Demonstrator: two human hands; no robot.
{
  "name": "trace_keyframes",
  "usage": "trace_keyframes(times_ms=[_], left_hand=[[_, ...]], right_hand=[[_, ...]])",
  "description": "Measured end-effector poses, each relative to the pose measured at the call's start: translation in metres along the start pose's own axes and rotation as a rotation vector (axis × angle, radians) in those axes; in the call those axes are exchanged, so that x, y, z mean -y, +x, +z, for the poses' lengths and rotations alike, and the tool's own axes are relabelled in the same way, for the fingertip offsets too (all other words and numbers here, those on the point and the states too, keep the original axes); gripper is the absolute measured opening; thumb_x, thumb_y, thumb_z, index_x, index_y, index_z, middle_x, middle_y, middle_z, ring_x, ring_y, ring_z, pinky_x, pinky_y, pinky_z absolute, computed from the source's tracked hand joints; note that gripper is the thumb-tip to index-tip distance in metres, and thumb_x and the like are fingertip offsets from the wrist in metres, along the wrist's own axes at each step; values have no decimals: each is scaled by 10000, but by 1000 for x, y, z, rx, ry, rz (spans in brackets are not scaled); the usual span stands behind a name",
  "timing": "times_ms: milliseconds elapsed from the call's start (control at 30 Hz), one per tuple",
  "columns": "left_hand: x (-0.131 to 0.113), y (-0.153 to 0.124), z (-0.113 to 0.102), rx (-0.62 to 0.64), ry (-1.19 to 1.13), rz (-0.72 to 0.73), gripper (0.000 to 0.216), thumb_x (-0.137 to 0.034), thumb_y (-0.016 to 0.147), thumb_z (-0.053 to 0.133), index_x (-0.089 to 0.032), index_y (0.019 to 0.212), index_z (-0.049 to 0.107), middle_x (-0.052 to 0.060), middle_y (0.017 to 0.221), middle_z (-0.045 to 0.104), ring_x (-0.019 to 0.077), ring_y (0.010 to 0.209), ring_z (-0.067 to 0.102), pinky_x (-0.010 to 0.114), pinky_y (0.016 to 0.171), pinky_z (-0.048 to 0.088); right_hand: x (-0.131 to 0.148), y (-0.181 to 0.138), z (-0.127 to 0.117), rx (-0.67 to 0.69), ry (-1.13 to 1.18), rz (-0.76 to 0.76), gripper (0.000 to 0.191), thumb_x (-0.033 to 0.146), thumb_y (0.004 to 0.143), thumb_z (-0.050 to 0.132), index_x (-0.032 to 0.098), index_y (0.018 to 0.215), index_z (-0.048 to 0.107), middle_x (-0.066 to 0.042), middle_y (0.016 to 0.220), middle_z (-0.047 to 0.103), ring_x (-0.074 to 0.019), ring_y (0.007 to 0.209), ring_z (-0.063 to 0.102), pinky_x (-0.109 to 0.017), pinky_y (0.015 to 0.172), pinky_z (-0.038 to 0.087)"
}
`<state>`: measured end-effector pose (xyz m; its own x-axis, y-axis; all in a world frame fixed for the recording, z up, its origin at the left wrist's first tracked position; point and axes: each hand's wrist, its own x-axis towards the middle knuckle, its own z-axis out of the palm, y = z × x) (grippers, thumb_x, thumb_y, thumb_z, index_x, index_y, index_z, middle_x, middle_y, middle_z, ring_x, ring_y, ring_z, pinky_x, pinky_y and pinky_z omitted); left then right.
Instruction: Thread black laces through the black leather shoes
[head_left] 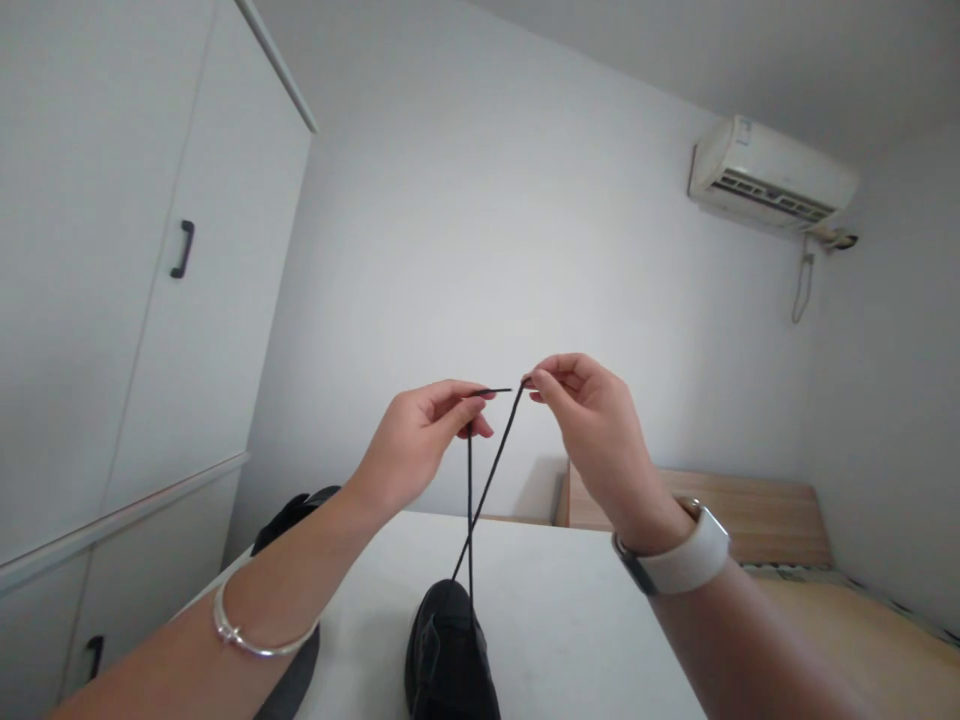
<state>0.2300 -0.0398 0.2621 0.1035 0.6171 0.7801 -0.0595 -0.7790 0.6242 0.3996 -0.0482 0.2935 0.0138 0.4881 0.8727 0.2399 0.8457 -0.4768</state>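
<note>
A black shoe [448, 655] rests on a white table [570, 620] near the bottom of the view. Two ends of its black lace [487, 485] rise from it and cross in the air. My left hand [420, 440] is raised above the shoe and pinches one lace end between thumb and fingers. My right hand [592, 420], with a white watch on the wrist, pinches the other end just to the right. Both strands are pulled taut. A silver bangle sits on my left forearm.
A white wardrobe [112, 300] with black handles fills the left. A dark object [289, 520] lies at the table's left edge. Behind the table stands a wooden bed frame [750, 515]. An air conditioner [772, 175] hangs on the wall, upper right.
</note>
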Motion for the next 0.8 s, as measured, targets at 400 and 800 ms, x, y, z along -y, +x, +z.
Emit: trace_keyframes(times_ms=[400,800], left_hand=[[87,-37,-123,-486,-269,-335,119,-243,912,578,-152,869,643,-82,489,379,40,375,217,122,331,169],[152,-110,-154,-346,395,-535,459,-636,738,640,-181,795,637,13,804,619,89,485,380,232,451,284]], right_hand=[[-134,-69,-108,-419,485,560,543,388,451,949,149,830,643,81,595,513,-6,430,318,-88,337,269],[-213,-169,-107,-272,234,749,523,493,545,893,119,855,702,34,606,554,-24,413,355,-151,369,248]])
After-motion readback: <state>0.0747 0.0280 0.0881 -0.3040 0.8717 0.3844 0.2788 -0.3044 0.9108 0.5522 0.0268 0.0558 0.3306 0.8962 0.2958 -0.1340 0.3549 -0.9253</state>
